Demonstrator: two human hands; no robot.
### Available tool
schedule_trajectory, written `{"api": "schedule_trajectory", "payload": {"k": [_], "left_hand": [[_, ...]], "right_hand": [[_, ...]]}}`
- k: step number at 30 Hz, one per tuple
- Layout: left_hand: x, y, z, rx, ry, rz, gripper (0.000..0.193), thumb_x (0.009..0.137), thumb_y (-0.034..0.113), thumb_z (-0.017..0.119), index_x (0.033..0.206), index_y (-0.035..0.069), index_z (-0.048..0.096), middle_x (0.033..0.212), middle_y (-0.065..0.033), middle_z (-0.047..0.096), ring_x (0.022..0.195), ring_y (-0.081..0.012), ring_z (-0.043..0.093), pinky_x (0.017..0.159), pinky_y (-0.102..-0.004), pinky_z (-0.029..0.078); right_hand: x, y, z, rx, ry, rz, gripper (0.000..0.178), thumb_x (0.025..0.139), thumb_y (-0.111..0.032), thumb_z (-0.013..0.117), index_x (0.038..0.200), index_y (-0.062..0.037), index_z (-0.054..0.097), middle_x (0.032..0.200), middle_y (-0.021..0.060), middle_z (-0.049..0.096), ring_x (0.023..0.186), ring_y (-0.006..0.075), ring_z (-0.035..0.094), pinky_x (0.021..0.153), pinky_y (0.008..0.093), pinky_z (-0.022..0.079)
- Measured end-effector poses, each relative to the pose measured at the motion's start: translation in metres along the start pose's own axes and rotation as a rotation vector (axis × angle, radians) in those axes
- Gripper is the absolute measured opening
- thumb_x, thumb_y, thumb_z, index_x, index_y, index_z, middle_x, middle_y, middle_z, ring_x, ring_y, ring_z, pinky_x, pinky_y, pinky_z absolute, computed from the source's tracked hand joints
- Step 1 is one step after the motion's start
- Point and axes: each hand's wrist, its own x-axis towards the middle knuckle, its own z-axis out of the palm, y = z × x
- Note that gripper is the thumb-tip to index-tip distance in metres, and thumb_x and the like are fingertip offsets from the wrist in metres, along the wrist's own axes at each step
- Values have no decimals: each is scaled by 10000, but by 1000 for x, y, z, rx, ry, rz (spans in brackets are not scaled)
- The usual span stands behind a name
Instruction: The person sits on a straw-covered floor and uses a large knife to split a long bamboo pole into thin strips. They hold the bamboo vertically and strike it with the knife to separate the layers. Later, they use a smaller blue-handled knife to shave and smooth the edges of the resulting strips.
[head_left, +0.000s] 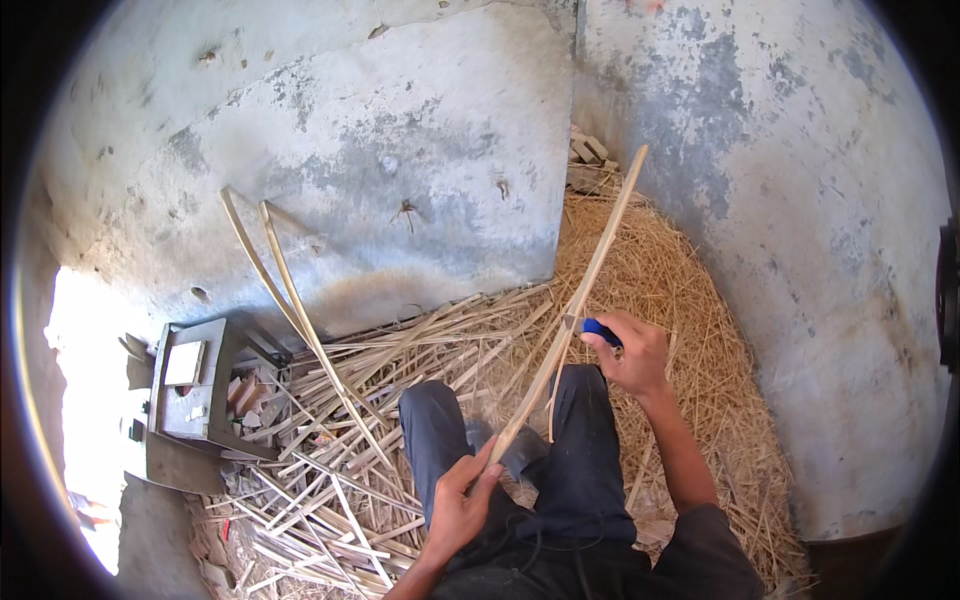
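Observation:
My left hand [462, 503] is closed around the near end of a long pale strip of split bamboo or wood [600, 254], low over my lap. The strip slants up and away to the right. My right hand [638, 356] grips a knife by its blue handle [602, 331], near the right knee. The short blade lies across the strip, touching it about midway. From the strip just below the blade, a thin sliver [556, 400] hangs down between my knees. My fingers hide part of the handle.
Many loose strips [350, 508] cover the floor to the left. A heap of fine shavings [690, 300] lies to the right. Two long strips [285, 262] lean against the worn wall [400, 130]. A small grey stand [195, 380] is at the left, beside a bright opening.

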Motion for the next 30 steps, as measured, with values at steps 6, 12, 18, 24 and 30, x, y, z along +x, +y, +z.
{"api": "schedule_trajectory", "payload": {"k": [6, 12, 18, 24, 30], "left_hand": [[-15, -5, -12, 21, 25, -40, 409, 1034, 83, 702, 1433, 6, 661, 768, -49, 527, 718, -114, 487, 660, -295, 424], [-41, -18, -15, -23, 8, -126, 410, 1057, 130, 690, 1448, 12, 652, 820, -13, 560, 787, -95, 504, 738, -272, 435], [-49, -24, -26, -24, 13, -194, 418, 1051, 121, 699, 1454, 21, 648, 828, -26, 603, 794, -89, 519, 739, -273, 445], [-111, -81, -61, -53, -107, -323, 476, 1060, 319, 688, 1470, 79, 654, 891, -44, 695, 792, -167, 628, 725, -314, 508], [-80, -75, -61, -204, -107, -583, 337, 1115, 277, 616, 951, 0, 717, 704, 11, 559, 593, -52, 494, 560, -261, 404]], "right_hand": [[32, 40, 12, -34, -11, 19, 426, 1027, -474, 697, 974, -62, 790, 789, 85, 756, 609, 205, 695, 527, 301, 504], [72, 101, 20, -81, 24, 98, 489, 1059, -524, 635, 1018, -68, 808, 696, 52, 694, 509, 156, 563, 477, 315, 416], [100, 124, 48, -129, -146, 352, 514, 1042, -557, 634, 1103, -78, 812, 741, 94, 720, 613, 206, 652, 568, 358, 481], [93, 317, -19, -306, 140, 846, 615, 1010, -570, 622, 1229, -15, 774, 1124, 253, 774, 1119, 406, 728, 972, 499, 545], [30, 334, -55, -223, -134, 795, 672, 1017, -584, 616, 1212, 46, 743, 1023, 181, 761, 919, 331, 718, 853, 441, 552]]}}
